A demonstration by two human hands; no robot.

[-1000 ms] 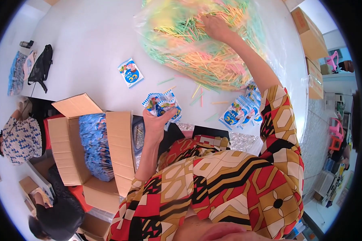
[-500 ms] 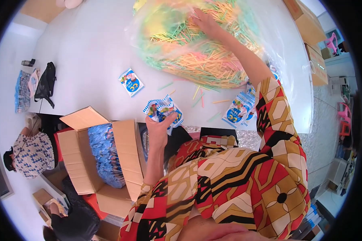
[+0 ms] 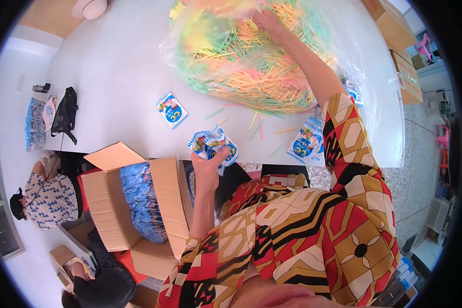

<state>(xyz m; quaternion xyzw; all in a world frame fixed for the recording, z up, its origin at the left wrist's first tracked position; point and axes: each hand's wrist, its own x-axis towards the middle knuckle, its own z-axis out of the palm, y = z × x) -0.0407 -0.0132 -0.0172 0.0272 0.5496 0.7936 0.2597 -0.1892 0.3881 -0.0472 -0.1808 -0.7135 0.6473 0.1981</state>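
Note:
My left hand (image 3: 208, 169) is closed around blue-and-white printed packets (image 3: 210, 143) near the front edge of the table, thumb pressed on top. At the far middle, my right hand (image 3: 268, 23) reaches into a large clear plastic bag (image 3: 187, 77) of thin pastel sticks (image 3: 264, 82) in yellow, orange, pink and green. Its fingertips are blurred among the sticks, so its grip is unclear. A single packet (image 3: 172, 110) lies flat to the left of the bag. More packets (image 3: 306, 141) lie by my right sleeve, which partly covers them.
Loose sticks (image 3: 253, 120) are scattered on the white table (image 3: 113, 77) before the bag. An open cardboard box (image 3: 108, 205) holding stacked blue packets (image 3: 141, 203) stands at my left. A black bag (image 3: 65, 115) lies at the table's left end. Two people are farther left; cartons (image 3: 406, 77) stand at right.
My right hand has shifted slightly right within the bag of sticks. My left hand keeps its hold on the packets. The whole view has shifted slightly.

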